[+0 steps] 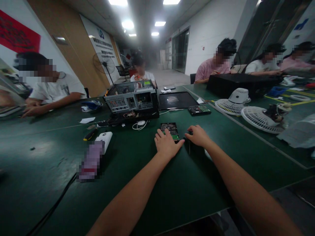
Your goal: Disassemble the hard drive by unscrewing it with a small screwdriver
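On the green table in front of me lies a hard drive [169,127], its circuit board side up. My left hand [166,144] is laid over its near part, fingers spread on it and thumb by its near right corner. Just to the right, my right hand [197,135] is closed in a pinch around a small dark tool [189,132]. A thin shaft seems to point down from it; its exact kind is too blurred to tell. A second hard drive [199,109] lies farther back on the right.
An opened computer case [133,100] stands behind, beside a black panel [177,100]. White fan parts [261,118] lie right. A yellow-black screwdriver [90,134] and a white power strip [104,139] lie left, by a pixelated purple object [92,160]. Several people sit around.
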The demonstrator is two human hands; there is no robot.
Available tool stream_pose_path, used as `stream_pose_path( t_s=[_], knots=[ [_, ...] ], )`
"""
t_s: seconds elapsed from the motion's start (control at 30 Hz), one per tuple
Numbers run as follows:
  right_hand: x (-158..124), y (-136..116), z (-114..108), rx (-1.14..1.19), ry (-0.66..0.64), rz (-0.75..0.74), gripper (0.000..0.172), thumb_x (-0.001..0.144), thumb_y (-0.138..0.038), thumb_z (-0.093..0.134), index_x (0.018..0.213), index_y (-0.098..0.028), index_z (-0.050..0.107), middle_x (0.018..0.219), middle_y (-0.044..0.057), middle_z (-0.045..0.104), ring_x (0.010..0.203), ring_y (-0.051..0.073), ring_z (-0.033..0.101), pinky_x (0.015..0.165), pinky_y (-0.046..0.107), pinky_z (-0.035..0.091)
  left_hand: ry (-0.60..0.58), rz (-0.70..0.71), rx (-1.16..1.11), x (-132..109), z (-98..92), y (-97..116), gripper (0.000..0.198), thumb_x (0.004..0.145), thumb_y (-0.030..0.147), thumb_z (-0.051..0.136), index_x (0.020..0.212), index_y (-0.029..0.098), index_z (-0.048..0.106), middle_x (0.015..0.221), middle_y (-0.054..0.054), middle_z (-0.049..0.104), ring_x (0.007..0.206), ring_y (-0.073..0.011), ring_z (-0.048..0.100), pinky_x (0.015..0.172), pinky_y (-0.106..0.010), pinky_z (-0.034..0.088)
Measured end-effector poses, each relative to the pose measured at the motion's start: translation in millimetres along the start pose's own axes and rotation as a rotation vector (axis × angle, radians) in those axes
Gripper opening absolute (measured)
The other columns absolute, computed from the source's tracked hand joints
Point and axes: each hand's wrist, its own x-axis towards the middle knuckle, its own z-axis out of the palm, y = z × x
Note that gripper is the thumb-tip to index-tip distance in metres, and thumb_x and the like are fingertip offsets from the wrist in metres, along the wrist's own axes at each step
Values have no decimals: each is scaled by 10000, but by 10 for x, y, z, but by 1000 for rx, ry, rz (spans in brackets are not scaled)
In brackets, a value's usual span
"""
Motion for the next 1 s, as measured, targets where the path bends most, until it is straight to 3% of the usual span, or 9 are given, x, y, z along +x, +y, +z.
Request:
stream_pose_path(
  t_s=[0.17, 0.33, 0.5, 0.67, 0.83, 1.0],
  knots=[
    [-9, 2, 7, -9, 5, 15, 314, 890, -384, 681, 1105, -156, 695, 1054, 144, 689, 990, 259, 638, 922, 346, 483, 65, -32, 14, -20, 141, 60, 1032, 740, 627, 734, 1525, 119, 297, 1550, -321, 313, 1317, -522, 449, 1058, -617, 364],
    [1, -1, 17, -7, 0, -20, 308, 881, -365, 685, 1100, -148, 694, 1074, 156, 699, 1036, 273, 643, 941, 356, 491, 56, -25, -7, -8, 116, -57, 951, 785, 564, 700, 1523, 138, 277, 1542, -316, 317, 1321, -515, 449, 1054, -614, 365],
    [13, -27, 8, -15, -30, -45, 258, 864, -347, 706, 1032, -151, 710, 1052, 150, 729, 1041, 276, 656, 926, 355, 499, -40, 47, 27, 54, -1, -331, 955, 791, 554, 681, 1538, 133, 260, 1588, -300, 227, 1387, -503, 402, 1097, -587, 353],
    [-30, -110, -48, 39, -67, -73, 197, 868, -333, 702, 985, -176, 724, 1052, 127, 748, 970, 259, 696, 857, 338, 517, -166, 185, 11, 134, -148, -707, 963, 797, 531, 685, 1570, 191, 221, 1601, -241, 233, 1447, -452, 359, 1154, -562, 318],
    [-106, -187, -80, 271, -250, 4, 184, 886, -342, 695, 990, -192, 676, 949, 52, 767, 627, 145, 701, 660, 268, 513, -212, 185, -7, 161, -184, -840, 1038, 791, 615, 685, 1592, 199, 172, 1593, -227, 263, 1463, -431, 337, 1168, -536, 296],
    [-160, -256, -56, 455, -410, 3, 269, 856, -414, 751, 947, -187, 638, 759, 27, 743, 590, 151, 692, 552, 240, 477, -155, 50, -21, 177, -110, -748, 1114, 745, 658, 705, 1597, 189, 161, 1499, -216, 421, 1396, -419, 396, 1125, -520, 328]
  ],
)
